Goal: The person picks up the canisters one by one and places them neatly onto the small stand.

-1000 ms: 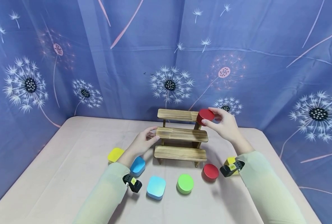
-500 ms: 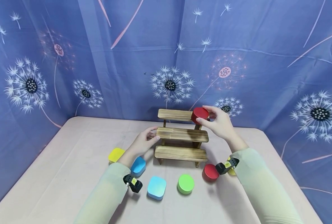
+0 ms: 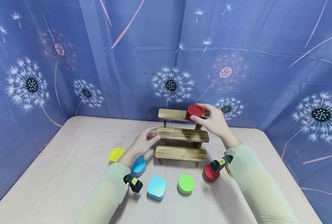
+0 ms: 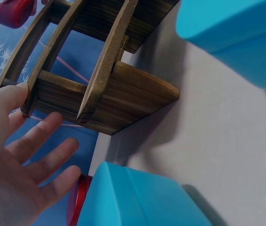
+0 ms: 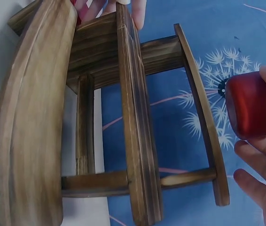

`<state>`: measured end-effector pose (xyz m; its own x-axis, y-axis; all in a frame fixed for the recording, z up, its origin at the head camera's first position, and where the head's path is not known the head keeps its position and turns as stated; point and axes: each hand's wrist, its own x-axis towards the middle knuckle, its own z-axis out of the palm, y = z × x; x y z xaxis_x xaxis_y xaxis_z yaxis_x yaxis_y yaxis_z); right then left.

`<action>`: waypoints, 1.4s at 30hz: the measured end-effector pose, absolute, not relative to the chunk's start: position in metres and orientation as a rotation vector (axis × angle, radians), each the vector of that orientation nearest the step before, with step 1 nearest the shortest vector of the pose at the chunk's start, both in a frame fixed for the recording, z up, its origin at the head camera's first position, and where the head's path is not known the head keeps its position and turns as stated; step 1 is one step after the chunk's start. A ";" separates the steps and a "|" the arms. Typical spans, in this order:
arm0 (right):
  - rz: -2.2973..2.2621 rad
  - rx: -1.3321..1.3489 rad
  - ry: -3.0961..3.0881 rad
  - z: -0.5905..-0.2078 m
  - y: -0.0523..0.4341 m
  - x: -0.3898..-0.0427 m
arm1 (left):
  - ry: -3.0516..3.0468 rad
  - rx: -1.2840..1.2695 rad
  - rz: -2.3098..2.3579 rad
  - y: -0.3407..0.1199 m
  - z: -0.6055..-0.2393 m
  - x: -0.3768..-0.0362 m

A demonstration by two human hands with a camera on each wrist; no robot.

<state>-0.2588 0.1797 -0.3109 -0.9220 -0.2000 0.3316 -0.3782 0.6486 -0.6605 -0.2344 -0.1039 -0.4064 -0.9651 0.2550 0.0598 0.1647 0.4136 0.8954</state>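
A three-step wooden display stand [image 3: 182, 135] stands at the back middle of the table. My left hand [image 3: 141, 143] pinches the left end of its middle step between thumb and index finger; the other fingers spread loosely in the left wrist view. With thumb and fingertips, my right hand [image 3: 214, 122] grips a small round red tin [image 3: 194, 113], upright at the right part of the top step. In the right wrist view the tin [image 5: 254, 104] appears beside that step, a narrow gap between them. All three steps bear nothing else.
On the table in front lie a light blue square tin [image 3: 156, 188], a green round tin [image 3: 186, 184] and another red tin [image 3: 210, 173]. A blue tin [image 3: 138, 166] and a yellow tin [image 3: 116, 155] sit by the left forearm. A patterned blue curtain [image 3: 126, 77] hangs behind.
My right hand has carried the red tin leftward along the top step from its right end. The left hand and the stand have stayed in place.
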 end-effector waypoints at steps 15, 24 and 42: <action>1.161 0.497 -2.657 -0.307 0.155 -0.267 | 2.565 0.336 1.592 -0.105 -0.405 -0.236; 1.198 0.571 -2.634 -0.306 0.140 -0.270 | 2.565 0.337 1.599 -0.105 -0.404 -0.235; 1.247 0.624 -2.631 -0.309 0.119 -0.280 | 2.569 0.346 1.627 -0.102 -0.407 -0.233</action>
